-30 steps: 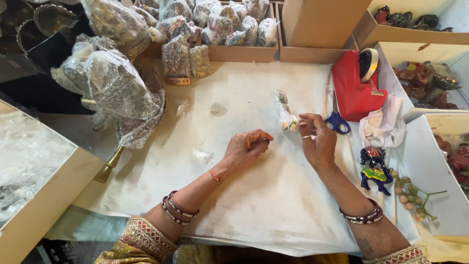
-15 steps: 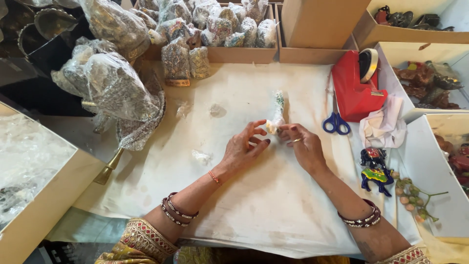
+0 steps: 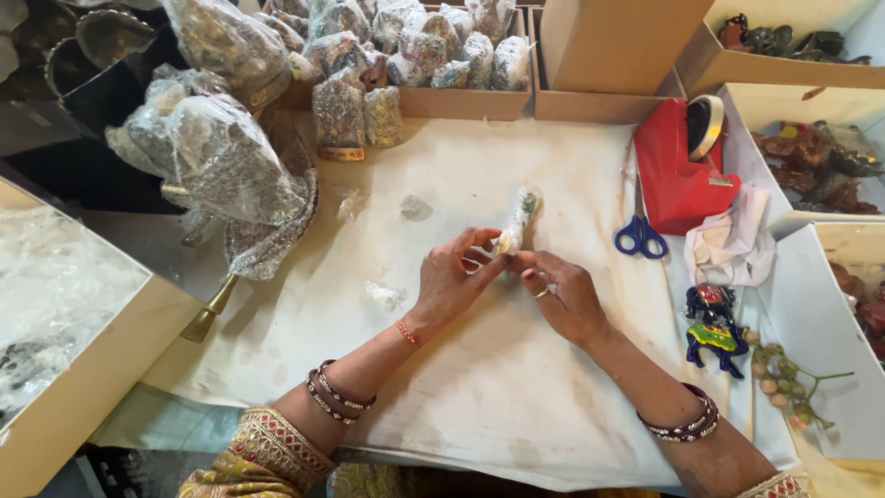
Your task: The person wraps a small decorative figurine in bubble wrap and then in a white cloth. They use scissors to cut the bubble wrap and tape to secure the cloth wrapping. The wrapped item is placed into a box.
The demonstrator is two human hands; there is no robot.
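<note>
Clear-plastic-wrapped small painted figurine [image 3: 514, 221] now sits pinched at its lower end between both hands: left hand [image 3: 454, 277] has closed in at eight o'clock, right hand [image 3: 562, 293] at five o'clock, away from the blue-handled scissors [image 3: 640, 237], over the white cloth [image 3: 516, 369].

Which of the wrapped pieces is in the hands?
The slim wrapped piece at the cloth's middle, pinched by both hands; the other wrapped pieces sit untouched at the back and left.

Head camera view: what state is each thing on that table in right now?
Wrapped small item: in clear plastic, pinched by both hands.
Left hand: grip shut on its near end.
Right hand: fingertips on the same end.
Blue scissors: closed, lying flat.
Red tape dispenser: upright, roll loaded.
Painted elephant figurine: unwrapped.
</note>
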